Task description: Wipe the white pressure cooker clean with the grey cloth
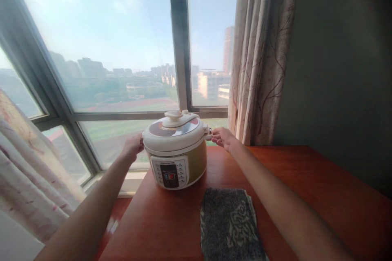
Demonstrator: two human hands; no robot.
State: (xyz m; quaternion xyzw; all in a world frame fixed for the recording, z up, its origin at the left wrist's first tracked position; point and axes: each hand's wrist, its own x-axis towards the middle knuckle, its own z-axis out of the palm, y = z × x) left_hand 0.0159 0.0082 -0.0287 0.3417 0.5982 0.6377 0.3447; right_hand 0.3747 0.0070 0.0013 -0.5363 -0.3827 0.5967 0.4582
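Note:
A white and gold electric pressure cooker stands upright on the reddish wooden table, its lid on and its control panel facing me. At its left side my left hand is closed, with the fingertips partly hidden behind the rim. On the opposite side, the fingers of my right hand are curled at the small side handle. In front of the cooker lies a folded dark grey cloth with a pale pattern.
The wooden table reaches right to a dark wall. Behind the cooker is a large window with a grey frame. Curtains hang at the right and at the left. The table's left edge runs close to the cooker.

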